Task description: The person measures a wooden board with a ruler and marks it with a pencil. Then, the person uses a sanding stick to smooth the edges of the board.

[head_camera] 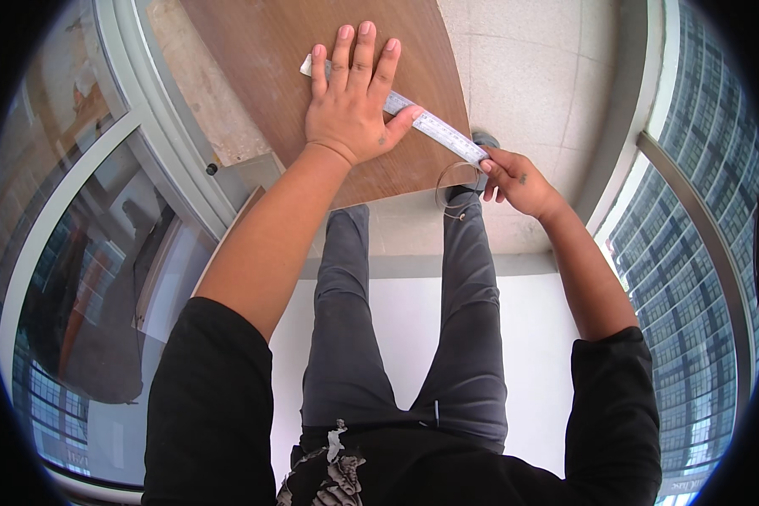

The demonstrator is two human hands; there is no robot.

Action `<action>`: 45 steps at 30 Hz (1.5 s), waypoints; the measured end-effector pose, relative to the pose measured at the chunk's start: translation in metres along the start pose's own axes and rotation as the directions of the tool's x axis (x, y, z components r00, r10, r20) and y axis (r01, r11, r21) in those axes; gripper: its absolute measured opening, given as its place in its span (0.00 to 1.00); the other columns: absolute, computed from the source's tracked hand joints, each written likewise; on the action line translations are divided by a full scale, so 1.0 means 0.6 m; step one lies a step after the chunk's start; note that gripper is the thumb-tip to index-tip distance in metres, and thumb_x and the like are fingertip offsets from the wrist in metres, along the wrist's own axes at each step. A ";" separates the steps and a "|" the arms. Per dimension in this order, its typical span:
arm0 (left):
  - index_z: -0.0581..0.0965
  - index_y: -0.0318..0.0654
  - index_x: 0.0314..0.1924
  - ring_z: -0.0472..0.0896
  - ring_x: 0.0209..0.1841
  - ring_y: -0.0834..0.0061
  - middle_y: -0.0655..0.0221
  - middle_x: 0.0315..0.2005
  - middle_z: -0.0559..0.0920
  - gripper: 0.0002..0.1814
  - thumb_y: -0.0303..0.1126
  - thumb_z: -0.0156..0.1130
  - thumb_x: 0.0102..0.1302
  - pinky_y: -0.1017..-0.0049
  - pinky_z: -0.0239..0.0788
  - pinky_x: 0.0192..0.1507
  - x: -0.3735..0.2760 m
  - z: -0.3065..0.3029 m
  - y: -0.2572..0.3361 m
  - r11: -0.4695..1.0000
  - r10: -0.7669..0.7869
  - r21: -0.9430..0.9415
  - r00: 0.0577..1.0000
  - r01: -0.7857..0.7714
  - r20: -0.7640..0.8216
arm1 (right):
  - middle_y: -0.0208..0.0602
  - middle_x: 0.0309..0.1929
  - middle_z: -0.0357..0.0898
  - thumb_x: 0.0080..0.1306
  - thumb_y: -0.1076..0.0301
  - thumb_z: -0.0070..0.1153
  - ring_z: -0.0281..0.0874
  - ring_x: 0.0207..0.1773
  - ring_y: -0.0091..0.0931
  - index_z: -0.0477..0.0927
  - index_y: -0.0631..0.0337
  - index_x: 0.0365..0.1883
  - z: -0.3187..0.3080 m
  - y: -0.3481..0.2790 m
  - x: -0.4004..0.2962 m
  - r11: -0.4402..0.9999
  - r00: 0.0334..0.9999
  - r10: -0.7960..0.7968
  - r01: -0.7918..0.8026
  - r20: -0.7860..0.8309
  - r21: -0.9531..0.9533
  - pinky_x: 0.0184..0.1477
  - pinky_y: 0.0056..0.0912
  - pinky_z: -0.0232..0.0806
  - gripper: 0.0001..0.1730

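A ruler with printed scale marks lies slantwise across a brown wood-grain board. My left hand rests flat over the ruler, fingers spread, hiding part of its length. Past my little finger shows a pale end, probably of the same ruler. Between thumb and fingers, my right hand pinches the ruler's near end at the board's right corner. A thin coiled wire or cord hangs in a loop beside the right fingers; where it is attached cannot be made out.
On the left stands a framed glass door or window, with a worn wooden panel beside the board. Tall window panes line the right. Below are light floor tiles and my legs, with a white surface between them.
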State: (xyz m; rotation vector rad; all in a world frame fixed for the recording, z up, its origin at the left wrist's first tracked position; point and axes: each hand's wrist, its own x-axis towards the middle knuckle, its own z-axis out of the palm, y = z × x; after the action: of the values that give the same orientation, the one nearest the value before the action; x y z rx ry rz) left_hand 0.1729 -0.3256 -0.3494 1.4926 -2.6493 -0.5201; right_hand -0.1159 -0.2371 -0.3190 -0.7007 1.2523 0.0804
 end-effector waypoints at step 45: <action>0.81 0.30 0.53 0.82 0.51 0.66 0.58 0.46 0.85 0.31 0.57 0.56 0.78 0.68 0.70 0.59 -0.254 0.006 -0.032 -0.233 -0.881 -0.807 0.234 0.543 0.412 | 0.31 0.26 0.78 0.66 0.74 0.57 0.75 0.24 0.20 0.79 0.65 0.50 0.031 -0.093 0.020 0.984 0.832 -0.064 0.146 -0.551 0.106 0.28 0.25 0.69 0.14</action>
State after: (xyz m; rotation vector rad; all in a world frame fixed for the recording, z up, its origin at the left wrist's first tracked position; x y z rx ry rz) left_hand 0.2689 -0.2058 -0.3417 2.1546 -0.3525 -1.2603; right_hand -0.0726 -0.2752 -0.3024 -0.6874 1.7453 -0.3245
